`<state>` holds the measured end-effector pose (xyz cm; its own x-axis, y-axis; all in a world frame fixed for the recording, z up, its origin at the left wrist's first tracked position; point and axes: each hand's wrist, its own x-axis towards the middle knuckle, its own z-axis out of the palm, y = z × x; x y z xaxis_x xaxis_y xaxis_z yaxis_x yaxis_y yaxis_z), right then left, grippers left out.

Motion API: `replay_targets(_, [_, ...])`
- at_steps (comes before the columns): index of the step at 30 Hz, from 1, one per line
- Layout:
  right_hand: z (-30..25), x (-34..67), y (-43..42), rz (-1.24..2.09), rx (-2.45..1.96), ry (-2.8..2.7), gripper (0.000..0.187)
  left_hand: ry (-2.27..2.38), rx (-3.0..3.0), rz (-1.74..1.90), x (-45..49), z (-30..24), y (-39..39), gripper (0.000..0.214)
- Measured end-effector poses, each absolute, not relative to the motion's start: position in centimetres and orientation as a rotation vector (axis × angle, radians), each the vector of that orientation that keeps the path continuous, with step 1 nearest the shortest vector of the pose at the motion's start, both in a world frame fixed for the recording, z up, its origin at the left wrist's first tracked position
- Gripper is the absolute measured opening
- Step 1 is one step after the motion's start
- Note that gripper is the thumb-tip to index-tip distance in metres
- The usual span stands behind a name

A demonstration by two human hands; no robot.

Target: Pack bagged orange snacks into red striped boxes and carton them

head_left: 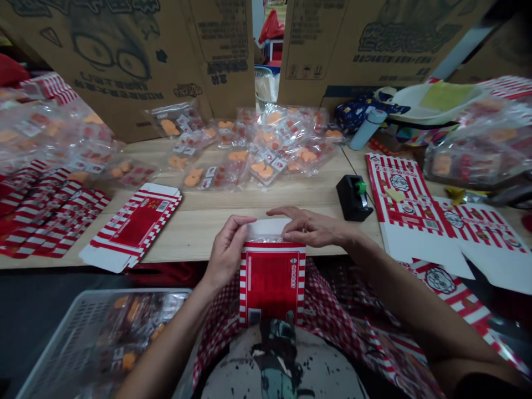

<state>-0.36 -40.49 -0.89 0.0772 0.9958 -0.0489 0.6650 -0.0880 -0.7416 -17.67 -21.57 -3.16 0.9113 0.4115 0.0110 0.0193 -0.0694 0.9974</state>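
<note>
A red and white striped carton stands against my body at the table's front edge, its white flap raised at the top. Clear plastic shows inside the mouth of the carton. My left hand grips the left side of the carton near the opening, thumb along the edge. My right hand is at the upper right corner, with its index finger stretched over the flap and the other fingers bent at the opening. The right fingertips are partly hidden, but they appear to hold the carton's edge.
Clear packets of orange pieces lie across the table's back. At left are a flattened carton stack and striped cartons. A tape dispenser, blue bottle and flat cartons sit right. A basket holds packets below.
</note>
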Motion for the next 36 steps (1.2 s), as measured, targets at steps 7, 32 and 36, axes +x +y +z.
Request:
replay_targets(7, [-0.4, -1.8, -41.6, 0.474, -1.869, -1.487, 0.024, 0.233, 1.847, 0.460, -17.7, -3.1, -20.4, 0.019])
replay_targets(32, [-1.0, -4.5, -41.3, 0.421, -1.894, -1.286, 0.011, 0.047, 2.264, 0.029, -18.0, 0.0, -16.3, 0.030])
replay_targets(36, [-1.4, -4.3, -41.8, 0.472, -1.967, -1.284, 0.004, 0.200, 2.072, 0.041, -19.1, -0.9, -16.8, 0.038])
